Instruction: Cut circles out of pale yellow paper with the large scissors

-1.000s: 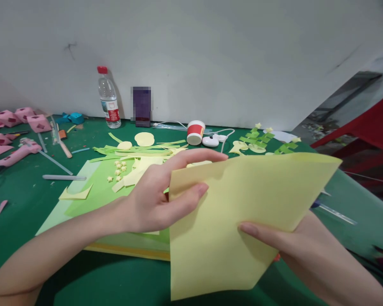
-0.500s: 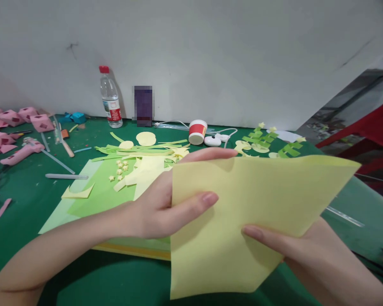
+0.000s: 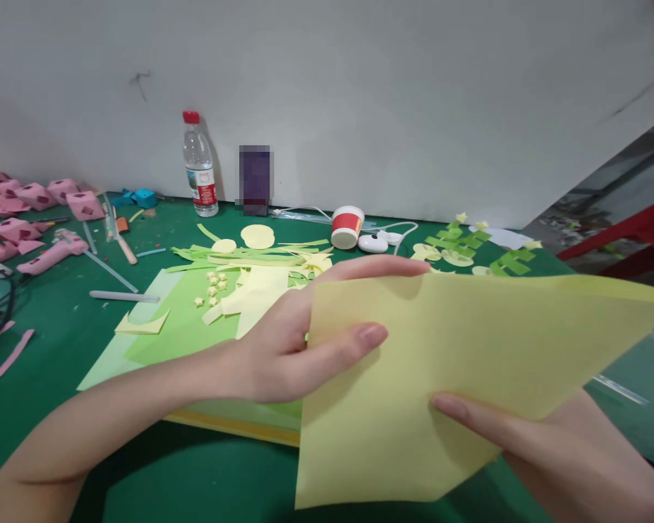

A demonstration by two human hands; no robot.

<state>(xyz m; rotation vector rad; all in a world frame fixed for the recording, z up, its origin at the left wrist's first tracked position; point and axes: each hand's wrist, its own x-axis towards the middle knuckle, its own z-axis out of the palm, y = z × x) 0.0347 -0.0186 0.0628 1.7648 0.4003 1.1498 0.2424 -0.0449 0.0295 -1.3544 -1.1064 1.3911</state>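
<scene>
A yellow sheet of paper [image 3: 392, 421] is held up in front of me, bent along its upper right side. My left hand [image 3: 316, 341] grips its left part, thumb on the near face and fingers behind. From the lower right, my right hand [image 3: 512, 428] pinches the same sheet, its thumb pressed on the near face and its other fingers hidden behind. Beyond the sheet, a stack of green paper [image 3: 196, 312] lies on the table. On that stack are small folded paper stars [image 3: 212, 290] and pale yellow paper strips [image 3: 261, 290].
A water bottle [image 3: 200, 167] and a phone-like dark slab [image 3: 255, 180], blurred out, stand by the wall. Near them are a paper cup [image 3: 347, 227], a white earphone case [image 3: 373, 243] and green paper sprigs [image 3: 455, 240]. A pink glue gun [image 3: 57, 254] and pink paper shapes [image 3: 35, 195] lie left.
The view has shifted a little, so the table things sit farther right. Both hands keep hold of the yellow sheet, whose right corner now reaches the frame's right edge.
</scene>
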